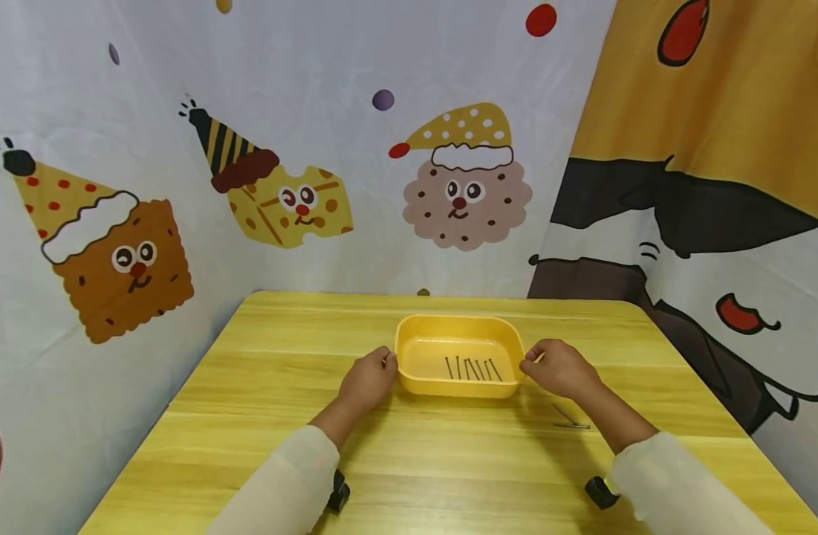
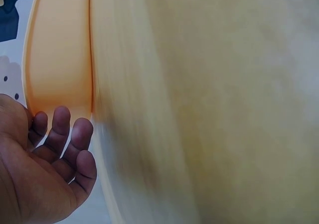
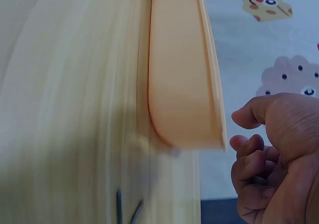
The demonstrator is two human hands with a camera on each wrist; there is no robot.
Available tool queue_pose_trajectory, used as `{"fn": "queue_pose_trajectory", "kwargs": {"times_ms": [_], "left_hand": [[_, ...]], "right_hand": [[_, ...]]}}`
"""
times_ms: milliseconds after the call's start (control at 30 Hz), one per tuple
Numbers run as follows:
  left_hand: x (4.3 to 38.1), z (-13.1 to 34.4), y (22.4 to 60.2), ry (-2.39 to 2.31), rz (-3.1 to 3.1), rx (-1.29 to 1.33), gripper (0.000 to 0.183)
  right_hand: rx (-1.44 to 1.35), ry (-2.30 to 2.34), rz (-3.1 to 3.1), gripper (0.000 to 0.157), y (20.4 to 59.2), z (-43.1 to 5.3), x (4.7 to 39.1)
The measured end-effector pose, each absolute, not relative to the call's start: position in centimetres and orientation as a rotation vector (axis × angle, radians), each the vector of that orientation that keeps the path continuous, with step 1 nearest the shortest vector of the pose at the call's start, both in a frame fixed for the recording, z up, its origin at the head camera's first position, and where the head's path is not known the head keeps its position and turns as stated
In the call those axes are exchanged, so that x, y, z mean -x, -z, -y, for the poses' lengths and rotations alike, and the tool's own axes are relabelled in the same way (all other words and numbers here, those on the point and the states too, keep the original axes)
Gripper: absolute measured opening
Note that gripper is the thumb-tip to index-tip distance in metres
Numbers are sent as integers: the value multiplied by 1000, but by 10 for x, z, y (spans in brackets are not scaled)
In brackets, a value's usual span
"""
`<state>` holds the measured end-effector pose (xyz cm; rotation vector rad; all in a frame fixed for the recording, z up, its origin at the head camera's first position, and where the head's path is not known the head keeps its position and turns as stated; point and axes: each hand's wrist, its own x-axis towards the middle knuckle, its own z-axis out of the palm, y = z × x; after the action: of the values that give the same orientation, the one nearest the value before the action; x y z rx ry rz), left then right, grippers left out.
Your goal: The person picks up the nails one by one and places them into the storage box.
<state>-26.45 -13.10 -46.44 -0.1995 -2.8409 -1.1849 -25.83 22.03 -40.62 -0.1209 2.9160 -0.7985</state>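
A yellow plastic tray (image 1: 425,385) stands on the wooden table, with several dark nails (image 1: 472,369) lying side by side in it. At the tray's left end, my left hand (image 1: 370,377) pinches the rim between thumb and index finger. The left wrist view shows that hand (image 2: 45,159) with its other fingers loosely bent by the tray's end wall (image 2: 60,50). My right hand (image 1: 562,368) is beside the tray's right end. In the right wrist view a small gap separates its thumb and bent fingers (image 3: 247,167) from the tray rim (image 3: 214,84); it holds nothing.
Two nails (image 1: 571,425) lie on the table near my right forearm. The wooden table (image 1: 409,468) reaches back to a white cloth (image 1: 355,267) printed with cartoon snacks. A patterned curtain (image 1: 622,275) hangs along the right side.
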Motion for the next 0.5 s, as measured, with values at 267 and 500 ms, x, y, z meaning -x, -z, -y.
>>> {"fn": "queue_pose_trajectory", "kwargs": {"times_ms": [267,500], "left_hand": [[265,129,464,1181,2848,189,30],[266,128,466,1180,2860,179,31]], "right_hand": [[152,762,-2932,25,413,-256,249],[237,734,-2864,8,423,-274,241]]}}
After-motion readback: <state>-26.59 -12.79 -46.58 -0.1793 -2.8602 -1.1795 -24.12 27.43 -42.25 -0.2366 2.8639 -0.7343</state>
